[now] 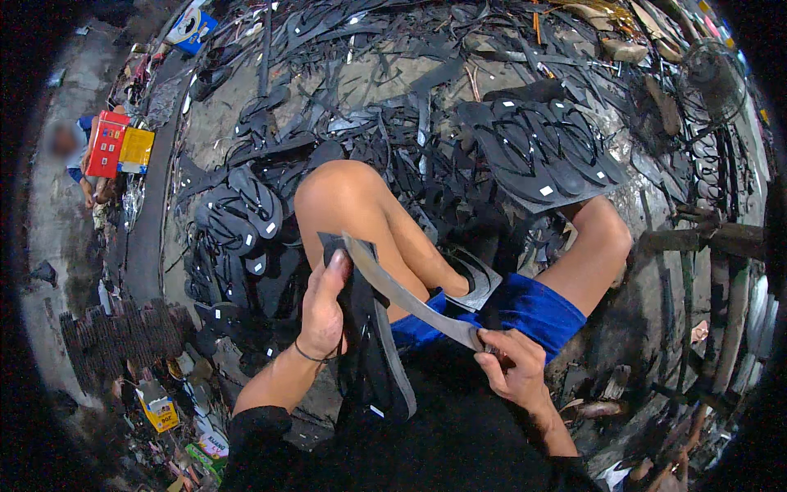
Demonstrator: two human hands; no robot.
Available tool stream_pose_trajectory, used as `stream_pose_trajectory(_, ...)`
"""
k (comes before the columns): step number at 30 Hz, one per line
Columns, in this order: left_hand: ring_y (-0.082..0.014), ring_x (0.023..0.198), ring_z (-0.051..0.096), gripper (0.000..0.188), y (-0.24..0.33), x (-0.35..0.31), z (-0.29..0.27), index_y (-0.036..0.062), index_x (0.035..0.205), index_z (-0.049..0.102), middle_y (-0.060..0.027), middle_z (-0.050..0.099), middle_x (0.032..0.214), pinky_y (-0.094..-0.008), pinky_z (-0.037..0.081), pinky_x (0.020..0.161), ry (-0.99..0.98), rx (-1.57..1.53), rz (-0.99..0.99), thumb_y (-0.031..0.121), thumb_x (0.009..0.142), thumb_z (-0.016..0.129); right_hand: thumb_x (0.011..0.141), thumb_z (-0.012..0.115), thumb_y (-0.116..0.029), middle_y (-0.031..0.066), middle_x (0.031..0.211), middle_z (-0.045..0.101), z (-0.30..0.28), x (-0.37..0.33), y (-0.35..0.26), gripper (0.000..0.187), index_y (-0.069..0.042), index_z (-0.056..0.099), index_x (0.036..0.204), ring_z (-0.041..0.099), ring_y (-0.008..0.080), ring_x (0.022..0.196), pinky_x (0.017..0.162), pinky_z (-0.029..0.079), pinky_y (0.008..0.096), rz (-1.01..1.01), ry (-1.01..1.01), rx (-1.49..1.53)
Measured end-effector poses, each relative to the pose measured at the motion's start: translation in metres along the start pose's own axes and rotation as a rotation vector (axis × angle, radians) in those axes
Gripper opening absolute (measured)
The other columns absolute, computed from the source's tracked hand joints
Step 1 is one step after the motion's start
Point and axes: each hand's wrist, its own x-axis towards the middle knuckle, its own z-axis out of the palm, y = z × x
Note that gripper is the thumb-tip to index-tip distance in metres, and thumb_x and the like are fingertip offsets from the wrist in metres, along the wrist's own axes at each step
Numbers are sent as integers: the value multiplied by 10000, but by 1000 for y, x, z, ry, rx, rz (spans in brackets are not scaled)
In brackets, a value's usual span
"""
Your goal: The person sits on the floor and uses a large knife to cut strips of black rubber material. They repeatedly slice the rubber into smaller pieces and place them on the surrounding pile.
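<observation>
A long curved knife (414, 302) is in my right hand (518, 367), with fingers wrapped round its handle end. Its blade slants up and left, and its tip lies by the upper end of a black rubber flip-flop (379, 348). My left hand (322, 310) grips that flip-flop near the top, thumb pressed on the upper face. The flip-flop hangs down lengthwise in front of my dark shirt and bears a small white label near its lower end. Whether the blade touches the rubber, I cannot tell.
Finished-looking black flip-flops (553, 160) lie in rows beyond my right knee. More flip-flops (250, 205) are piled left of my left knee. Black rubber scraps (361, 123) cover the floor ahead. A person sits far left near a red box (106, 146). A fan (711, 78) stands far right.
</observation>
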Motion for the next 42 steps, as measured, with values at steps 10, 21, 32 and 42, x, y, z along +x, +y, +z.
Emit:
stream_pose_trajectory(10, -279, 730, 694, 482, 5, -8, 29, 74, 1347, 388, -145, 633, 989, -405, 632, 609, -231, 332, 51, 351, 974, 518, 816, 803, -190, 95, 861, 715, -66, 50, -59, 316, -81, 715, 1100, 677, 216, 661, 588, 547, 326, 35, -115, -148)
stream_pose_trajectory(21, -273, 1119, 647, 450, 22, -8, 58, -26, 1248, 559, -169, 649, 1222, -419, 499, 1003, -287, 74, 56, 293, 933, 599, 939, 674, -194, 107, 881, 740, -87, 106, -69, 281, -14, 687, 1155, 670, 149, 683, 605, 541, 327, 157, -24, 299)
stream_pose_trajectory(32, -193, 986, 694, 234, -60, 44, 79, 46, 1155, 637, -63, 704, 1112, -328, 590, 889, -117, -545, -70, 58, 922, 650, 936, 666, -113, 88, 905, 739, -37, 22, 14, 278, 1, 662, 1189, 618, 103, 686, 631, 512, 245, 283, 412, 165)
stream_pose_trajectory(42, -205, 1001, 694, 240, -53, 49, 98, 15, 1187, 636, -100, 707, 1121, -318, 593, 894, -105, -623, 14, 132, 978, 626, 842, 763, -106, 140, 923, 714, -2, -24, 14, 320, -27, 690, 1143, 653, 205, 661, 589, 527, 304, 191, 285, -30)
